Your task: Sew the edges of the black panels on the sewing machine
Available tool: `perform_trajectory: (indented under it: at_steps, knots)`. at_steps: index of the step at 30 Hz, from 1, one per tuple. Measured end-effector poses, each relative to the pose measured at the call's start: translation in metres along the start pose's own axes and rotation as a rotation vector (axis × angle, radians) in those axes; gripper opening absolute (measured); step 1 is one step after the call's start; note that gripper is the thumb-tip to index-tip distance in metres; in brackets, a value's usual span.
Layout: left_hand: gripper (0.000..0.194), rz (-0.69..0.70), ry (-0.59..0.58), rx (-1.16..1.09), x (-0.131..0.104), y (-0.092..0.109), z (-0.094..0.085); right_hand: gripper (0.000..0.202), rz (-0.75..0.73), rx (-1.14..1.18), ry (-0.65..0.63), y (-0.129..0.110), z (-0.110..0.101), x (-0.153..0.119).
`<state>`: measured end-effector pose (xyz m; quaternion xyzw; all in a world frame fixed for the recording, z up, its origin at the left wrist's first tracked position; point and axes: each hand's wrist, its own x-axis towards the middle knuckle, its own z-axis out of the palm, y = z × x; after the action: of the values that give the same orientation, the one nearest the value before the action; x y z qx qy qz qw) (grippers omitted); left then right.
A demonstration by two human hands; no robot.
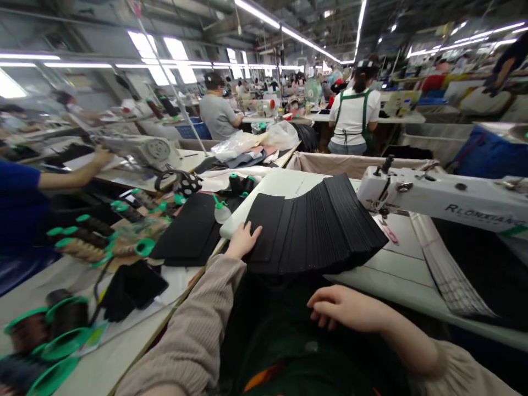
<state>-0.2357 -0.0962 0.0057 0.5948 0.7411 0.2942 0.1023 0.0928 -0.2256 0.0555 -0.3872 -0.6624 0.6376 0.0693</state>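
Note:
A fanned row of black fabric pieces [317, 225] lies overlapping on the pale table, spreading from the centre toward the sewing machine [449, 195] at the right. My left hand [245, 240] rests at the left end of this row, fingers apart, the fingertips touching the edge of the leftmost piece. Over my lap, nearer to me than the fabric, my right hand [340, 308] hangs in the air with its fingers loosely bent and spaced; nothing shows in it. A flat black stack [190, 231] lies left of my left hand.
A clear bottle with a green nozzle [221, 210] stands beyond my left hand. Thread cones [68, 324] crowd the left table. Red-handled snips [390, 232] lie beneath the machine. A person in blue [20, 203] reaches in at the left.

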Motion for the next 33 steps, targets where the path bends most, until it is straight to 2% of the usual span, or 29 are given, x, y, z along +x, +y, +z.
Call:
perform_trajectory:
  at_steps: [1, 3, 6, 7, 9, 11, 12, 14, 15, 17, 18, 19, 20, 23, 26, 29, 31, 33]
  knots:
    - [0.066, 0.013, -0.016, -0.001, -0.001, -0.002, 0.006, 0.036, 0.061, 0.058, 0.038, 0.014, 0.01, 0.019]
    - [0.067, 0.033, -0.037, -0.019, -0.01, 0.001, 0.018, 0.052, 0.126, 0.195, 0.208, 0.044, 0.028, 0.053]
    - [0.066, 0.037, -0.071, -0.099, -0.024, 0.016, 0.035, 0.061, 0.067, 0.375, 0.408, 0.065, 0.043, 0.083]
    - [0.067, 0.033, -0.089, -0.141, -0.026, 0.022, 0.039, 0.059, 0.038, 0.367, 0.447, 0.063, 0.044, 0.085]
    - [0.068, 0.02, -0.14, -0.246, -0.026, 0.034, 0.042, 0.047, -0.001, 0.204, 0.447, 0.043, 0.041, 0.072]
    - [0.066, -0.004, -0.215, -0.377, -0.02, 0.044, 0.04, 0.033, -0.002, -0.104, 0.353, 0.014, 0.029, 0.041]
    - [0.064, -0.025, -0.261, -0.449, -0.015, 0.047, 0.039, 0.032, -0.02, -0.236, 0.355, -0.001, 0.019, 0.021]
    - [0.059, -0.083, -0.358, -0.591, -0.006, 0.053, 0.035, 0.041, -0.002, -0.288, 0.567, -0.023, -0.006, -0.02]
    - [0.056, -0.113, -0.409, -0.656, -0.002, 0.055, 0.033, 0.043, -0.01, -0.307, 0.789, -0.029, -0.021, -0.037]
    - [0.049, -0.163, -0.503, -0.765, 0.005, 0.061, 0.033, 0.041, -0.012, -0.49, 1.324, -0.029, -0.053, -0.058]
    - [0.046, -0.183, -0.541, -0.805, 0.007, 0.064, 0.033, 0.043, -0.004, -0.558, 1.426, -0.024, -0.067, -0.06]
    - [0.044, -0.2, -0.571, -0.835, 0.01, 0.068, 0.034, 0.047, -0.008, -0.558, 1.415, -0.018, -0.08, -0.058]
    - [0.042, -0.217, -0.591, -0.855, 0.013, 0.072, 0.036, 0.05, -0.028, -0.512, 1.35, -0.01, -0.09, -0.052]
    - [0.043, -0.259, -0.62, -0.858, 0.024, 0.083, 0.04, 0.055, -0.123, -0.291, 1.182, 0.007, -0.108, -0.026]
    - [0.045, -0.282, -0.645, -0.79, 0.041, 0.089, 0.042, 0.056, -0.139, -0.046, 1.072, 0.011, -0.116, -0.012]
    - [0.04, -0.281, -0.687, -0.733, 0.055, 0.096, 0.041, 0.053, -0.12, 0.143, 0.882, 0.01, -0.123, -0.009]
    - [0.037, -0.266, -0.724, -0.73, 0.059, 0.102, 0.041, 0.051, -0.182, 0.216, 0.797, 0.008, -0.126, -0.007]
    - [0.043, -0.237, -0.757, -0.755, 0.057, 0.109, 0.043, 0.052, -0.27, 0.262, 0.747, 0.006, -0.125, -0.002]
